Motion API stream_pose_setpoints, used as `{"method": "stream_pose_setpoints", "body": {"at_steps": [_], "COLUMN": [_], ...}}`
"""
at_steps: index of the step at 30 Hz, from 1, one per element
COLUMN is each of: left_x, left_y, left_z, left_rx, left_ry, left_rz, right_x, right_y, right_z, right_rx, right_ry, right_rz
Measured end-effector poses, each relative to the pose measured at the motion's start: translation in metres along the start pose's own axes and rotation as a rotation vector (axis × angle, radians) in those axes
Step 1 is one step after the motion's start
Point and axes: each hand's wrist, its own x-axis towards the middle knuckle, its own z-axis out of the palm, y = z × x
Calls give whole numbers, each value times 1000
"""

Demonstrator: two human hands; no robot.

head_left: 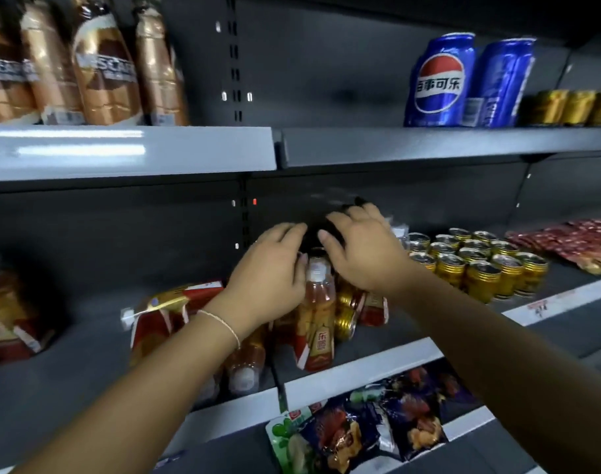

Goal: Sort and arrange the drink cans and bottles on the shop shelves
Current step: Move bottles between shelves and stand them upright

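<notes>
On the middle shelf [360, 367] an upright orange tea bottle [315, 316] with a white cap stands in a jumble of red-labelled bottles [175, 313] lying on their sides and tipped gold cans [346, 318]. Both my hands reach in just behind it. My left hand [268, 271] curls its fingers round a dark bottle [314, 234], thumb beside the white cap. My right hand [364, 248] curls over the same dark shape from the right, and a black top [359, 201] peeks above its fingers. Most of the dark bottle is hidden by my hands.
Rows of upright gold cans [477, 265] stand to the right, then red packets [579, 241]. The upper shelf holds brown coffee bottles [100, 63], two blue Pepsi cans [439, 80] and gold cans [572, 107]. Snack bags [360, 429] lie on the shelf below.
</notes>
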Motion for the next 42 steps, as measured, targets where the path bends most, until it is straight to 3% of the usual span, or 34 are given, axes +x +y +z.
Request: {"method": "stream_pose_setpoints", "body": {"at_steps": [5, 9, 14, 20, 35, 42], "left_x": [29, 41, 51, 47, 33, 28], "left_y": [43, 58, 73, 79, 86, 92], "left_z": [31, 50, 66, 81, 100, 81], "left_rx": [55, 91, 134, 126, 146, 111], "left_ry": [-43, -83, -132, -189, -326, -257], "left_rz": [78, 66, 40, -26, -95, -39], "right_x": [-11, -16, -18, -21, -51, -58], "right_y": [69, 104, 117, 126, 124, 127], "right_z": [2, 19, 47, 74, 93, 65], "right_rx": [-11, 42, 244, 479, 602, 610], "right_ry": [11, -98, -159, -56, 105, 93], "right_rz": [80, 174, 201, 171, 190, 239]}}
